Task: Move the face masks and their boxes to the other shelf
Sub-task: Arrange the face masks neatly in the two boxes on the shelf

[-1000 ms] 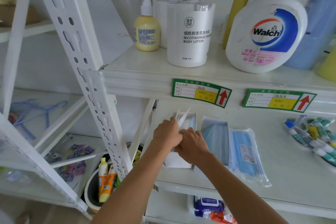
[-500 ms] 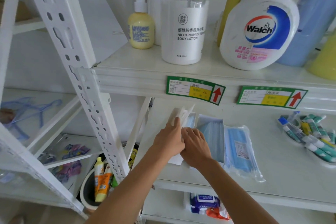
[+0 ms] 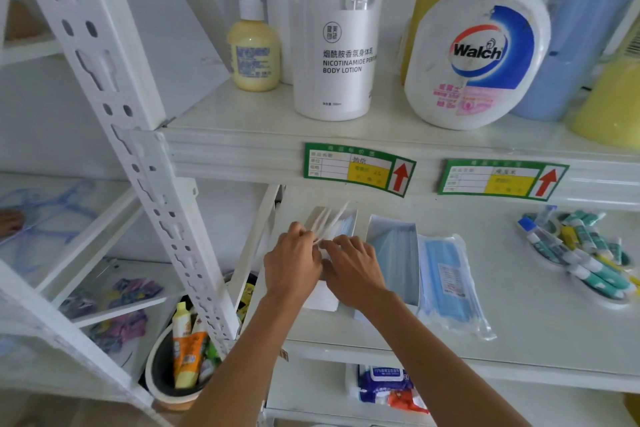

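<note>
Since earlier: both hands crept up open white cardboard mask box [image 3: 341,218]. Left hand [image 3: 292,265], right hand [image 3: 351,270]: fingers curled, pinching white ear-loops of blue masks [image 3: 329,224] inside box.

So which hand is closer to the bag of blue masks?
Right. The right hand is over the open boxes, with one open box between it and the bagged masks. The left hand is farther left, beyond the right one.

The shelf upright [image 3: 114,107] at the frame's left looks like white painted metal, punched with holes. The body lotion bottle [image 3: 334,55] is glossy white plastic. The bagged face masks [image 3: 450,284] lie in clear, shiny film; the mask box [image 3: 322,298] seems matt white card.
</note>
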Available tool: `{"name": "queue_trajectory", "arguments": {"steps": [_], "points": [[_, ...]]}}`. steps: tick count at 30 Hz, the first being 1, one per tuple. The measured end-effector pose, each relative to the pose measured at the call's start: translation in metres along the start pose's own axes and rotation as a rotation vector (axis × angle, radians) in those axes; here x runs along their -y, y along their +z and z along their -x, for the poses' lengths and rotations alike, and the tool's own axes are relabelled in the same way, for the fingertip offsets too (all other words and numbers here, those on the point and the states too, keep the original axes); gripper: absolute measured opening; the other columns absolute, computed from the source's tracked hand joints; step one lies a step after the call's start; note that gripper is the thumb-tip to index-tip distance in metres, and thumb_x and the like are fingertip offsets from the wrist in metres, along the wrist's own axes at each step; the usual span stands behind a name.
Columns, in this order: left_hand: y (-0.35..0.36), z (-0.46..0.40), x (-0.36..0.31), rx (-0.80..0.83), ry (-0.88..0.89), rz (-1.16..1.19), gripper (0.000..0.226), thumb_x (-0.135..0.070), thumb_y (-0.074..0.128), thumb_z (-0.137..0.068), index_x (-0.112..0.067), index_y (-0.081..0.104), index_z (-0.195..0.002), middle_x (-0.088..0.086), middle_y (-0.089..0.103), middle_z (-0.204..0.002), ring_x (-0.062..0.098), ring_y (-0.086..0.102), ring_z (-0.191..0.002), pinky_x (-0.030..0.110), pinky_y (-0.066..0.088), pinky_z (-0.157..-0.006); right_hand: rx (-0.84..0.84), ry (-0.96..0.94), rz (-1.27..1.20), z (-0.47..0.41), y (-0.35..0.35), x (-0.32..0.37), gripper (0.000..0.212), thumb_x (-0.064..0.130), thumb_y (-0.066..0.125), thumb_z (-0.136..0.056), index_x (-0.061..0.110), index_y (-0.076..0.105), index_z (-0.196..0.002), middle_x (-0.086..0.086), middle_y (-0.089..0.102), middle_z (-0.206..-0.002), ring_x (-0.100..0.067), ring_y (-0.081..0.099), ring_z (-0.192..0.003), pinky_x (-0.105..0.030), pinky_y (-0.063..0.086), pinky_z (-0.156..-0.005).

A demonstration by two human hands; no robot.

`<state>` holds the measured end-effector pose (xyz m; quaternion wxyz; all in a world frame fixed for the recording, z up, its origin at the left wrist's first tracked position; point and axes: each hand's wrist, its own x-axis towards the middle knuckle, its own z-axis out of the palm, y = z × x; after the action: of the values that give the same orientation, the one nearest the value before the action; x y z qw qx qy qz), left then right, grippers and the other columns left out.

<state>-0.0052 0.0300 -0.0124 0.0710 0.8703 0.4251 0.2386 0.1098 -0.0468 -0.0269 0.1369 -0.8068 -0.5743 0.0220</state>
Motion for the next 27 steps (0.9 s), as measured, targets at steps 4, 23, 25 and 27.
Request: {"name": "queue_trajectory", "arguments": {"steps": [4,23,25,27], "points": [[0.008,0.003,-0.004,-0.023,-0.024,0.199,0.016,-0.024,0.06,-0.101,-0.012,0.07,-0.096,-0.001,0.059,-0.115,0.017,0.067,-0.081,0.026,0.052,-0.067,-0.02,0.023,-0.049,0.001,0.002,-0.004,0.04,0.039,0.034,-0.104,0.029,0.052,-0.138,0.001,0.053,-0.141,-0.023,0.045,-0.128,-0.042,0.035,-0.109],[0.005,0.005,0.025,0.085,0.23,-0.09,0.029,-0.018,0.06,-0.096,-0.026,0.078,-0.117,-0.008,0.064,-0.116,0.019,0.055,-0.105,0.03,0.047,-0.081,-0.061,0.006,-0.058,0.008,0.006,-0.008,0.043,0.037,0.049,-0.101,0.018,0.055,-0.138,-0.002,0.046,-0.147,-0.025,0.04,-0.137,-0.039,0.03,-0.118],[0.003,0.004,0.023,0.061,0.251,-0.032,0.029,-0.015,0.064,-0.092,-0.024,0.079,-0.115,-0.007,0.066,-0.113,0.02,0.061,-0.1,0.036,0.046,-0.085,-0.128,0.018,-0.022,0.015,0.007,-0.009,0.046,0.04,0.051,-0.101,0.015,0.056,-0.138,-0.006,0.048,-0.148,-0.027,0.04,-0.138,-0.04,0.028,-0.12],[0.001,0.003,0.019,-0.021,0.241,0.052,0.027,-0.011,0.071,-0.085,-0.021,0.079,-0.109,-0.004,0.067,-0.107,0.021,0.065,-0.09,0.039,0.048,-0.081,-0.168,0.044,0.033,0.021,0.007,-0.009,0.048,0.044,0.049,-0.101,0.012,0.058,-0.136,-0.008,0.05,-0.147,-0.028,0.04,-0.139,-0.043,0.027,-0.122]]}}
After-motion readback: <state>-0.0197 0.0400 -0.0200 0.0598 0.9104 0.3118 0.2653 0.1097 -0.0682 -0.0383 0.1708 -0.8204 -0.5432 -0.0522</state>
